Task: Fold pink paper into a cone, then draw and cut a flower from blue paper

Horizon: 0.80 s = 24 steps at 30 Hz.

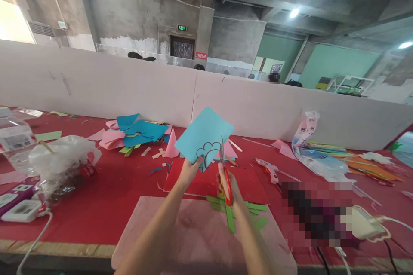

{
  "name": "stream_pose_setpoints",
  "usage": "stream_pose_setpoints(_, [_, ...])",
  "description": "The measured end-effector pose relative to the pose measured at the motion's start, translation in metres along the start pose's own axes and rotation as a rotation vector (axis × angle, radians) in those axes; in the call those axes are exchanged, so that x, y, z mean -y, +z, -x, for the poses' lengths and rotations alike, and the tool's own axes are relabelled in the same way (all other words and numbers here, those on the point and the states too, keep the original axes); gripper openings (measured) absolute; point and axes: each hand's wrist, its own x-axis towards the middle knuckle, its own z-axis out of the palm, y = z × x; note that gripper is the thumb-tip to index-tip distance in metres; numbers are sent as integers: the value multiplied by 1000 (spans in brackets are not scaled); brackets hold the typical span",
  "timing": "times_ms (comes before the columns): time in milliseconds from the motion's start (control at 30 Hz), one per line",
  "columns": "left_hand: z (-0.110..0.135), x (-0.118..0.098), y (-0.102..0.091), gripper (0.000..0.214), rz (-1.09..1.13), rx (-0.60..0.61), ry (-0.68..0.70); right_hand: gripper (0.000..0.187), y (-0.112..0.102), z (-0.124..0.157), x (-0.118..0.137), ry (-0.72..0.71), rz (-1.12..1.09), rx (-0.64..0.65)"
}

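Note:
A sheet of blue paper (pixel 203 129) with a dark scalloped outline drawn near its lower right edge is pinched in my left hand (pixel 192 169). My right hand (pixel 229 184) grips red-handled scissors (pixel 228 184), their blades pointing up along the sheet's right edge beside the drawing. Whether the blades touch the paper I cannot tell. Beneath both hands lies a red sheet (pixel 193 180) on the table. Green paper strips (pixel 230 219) are scattered below my right hand, over a pinkish board (pixel 155 223).
Blue and pink paper scraps (pixel 145 133) pile up at the back left, near a pink paper cone (pixel 172 142). A glue gun (pixel 269 171) lies to the right. Plastic bags and a bottle stand at the left. A white partition (pixel 145 88) borders the back of the table.

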Motion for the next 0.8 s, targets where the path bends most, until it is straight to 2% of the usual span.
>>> stream_pose_setpoints(200, [1, -4, 1, 33, 32, 20, 8, 27, 6, -4, -3, 81, -29, 103])
stream_pose_setpoints(367, [1, -4, 0, 32, 25, 26, 0, 48, 10, -7, -6, 117, -43, 141])
stream_pose_setpoints(533, [-2, 3, -4, 33, -16, 20, 13, 28, 5, -6, -9, 131, -22, 145])
stream_pose_setpoints(633, [-3, 4, -5, 32, -24, 0, 26, 30, 0, -4, -10, 124, -4, 136])
stream_pose_setpoints(800, [-1, 0, -4, 32, 2, 70, -2, 30, -2, -3, -8, 111, 13, 127])
